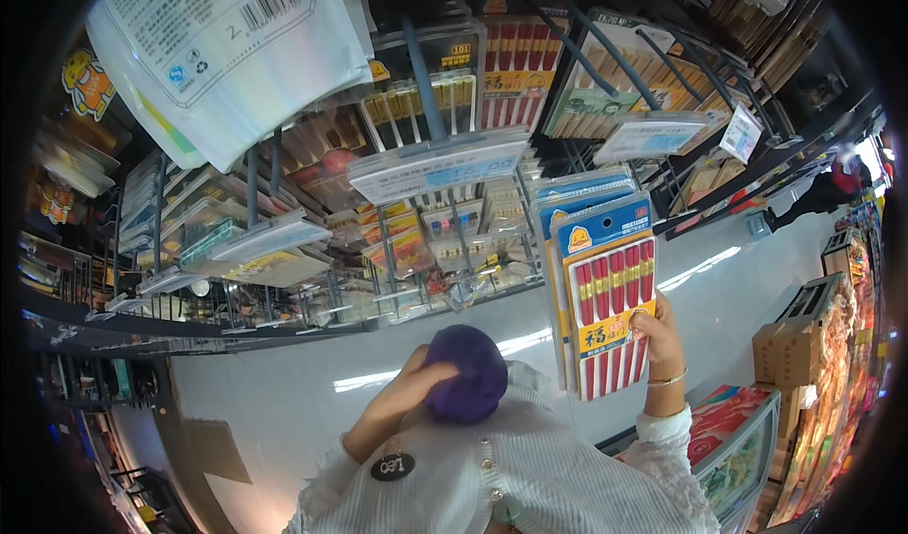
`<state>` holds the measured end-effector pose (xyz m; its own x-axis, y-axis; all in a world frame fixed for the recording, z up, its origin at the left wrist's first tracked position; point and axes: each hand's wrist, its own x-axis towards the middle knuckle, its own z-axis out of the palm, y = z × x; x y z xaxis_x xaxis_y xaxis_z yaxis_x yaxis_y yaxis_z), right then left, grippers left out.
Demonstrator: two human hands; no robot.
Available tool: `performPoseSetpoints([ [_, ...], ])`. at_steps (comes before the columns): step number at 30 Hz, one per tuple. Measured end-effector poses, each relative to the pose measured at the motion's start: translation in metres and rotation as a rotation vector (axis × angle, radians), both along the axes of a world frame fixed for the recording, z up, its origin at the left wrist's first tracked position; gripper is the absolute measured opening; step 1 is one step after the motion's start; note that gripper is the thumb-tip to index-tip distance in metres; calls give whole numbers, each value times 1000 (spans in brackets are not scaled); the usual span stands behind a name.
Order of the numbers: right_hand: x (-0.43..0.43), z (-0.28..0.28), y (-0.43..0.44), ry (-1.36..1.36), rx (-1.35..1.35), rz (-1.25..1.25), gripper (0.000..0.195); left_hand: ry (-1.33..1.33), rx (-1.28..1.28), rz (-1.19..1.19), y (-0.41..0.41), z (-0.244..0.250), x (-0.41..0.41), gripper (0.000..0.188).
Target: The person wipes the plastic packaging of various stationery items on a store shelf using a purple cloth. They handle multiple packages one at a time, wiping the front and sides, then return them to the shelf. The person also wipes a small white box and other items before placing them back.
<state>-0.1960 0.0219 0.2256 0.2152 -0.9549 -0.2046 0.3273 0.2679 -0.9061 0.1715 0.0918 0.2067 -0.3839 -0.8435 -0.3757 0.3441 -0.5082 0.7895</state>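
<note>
My right hand (664, 335) grips several flat packs of red and white chopsticks (611, 286) with gold bands and blue-and-yellow cards. The thumb presses on the front pack, which hides most of those behind it. Held in front of my chest, a bunched purple cloth (469, 371) is in my left hand (410, 391), its thumb lying over the top. Beyond both hands rises a display rack, where a pack of red chopsticks (516, 66) hangs beside a pack of gold-and-white ones (425, 105).
Metal hooks, such as one grey hook (424, 80), jut towards me with price tag holders (440, 168). A large white plastic package (234, 59) hangs close at upper left. At right stand a chest freezer (741, 456) and cardboard boxes (784, 353). A person (816, 190) is farther down the aisle.
</note>
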Motion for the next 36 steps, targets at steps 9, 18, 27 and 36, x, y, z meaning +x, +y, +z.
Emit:
performPoseSetpoints([
  [9, 58, -24, -11, -232, 271, -277, 44, 3, -28, -55, 6, 1, 3, 33],
  [18, 154, -69, -100, -355, 184, -500, 43, 2, 19, 74, 21, 6, 14, 38],
  [27, 132, -71, -114, 41, 355, -69, 49, 26, 70, 126, 24, -6, 20, 46],
  [36, 118, -48, -73, 177, 266, -153, 52, 36, 41, 86, 0, 8, 6, 36],
])
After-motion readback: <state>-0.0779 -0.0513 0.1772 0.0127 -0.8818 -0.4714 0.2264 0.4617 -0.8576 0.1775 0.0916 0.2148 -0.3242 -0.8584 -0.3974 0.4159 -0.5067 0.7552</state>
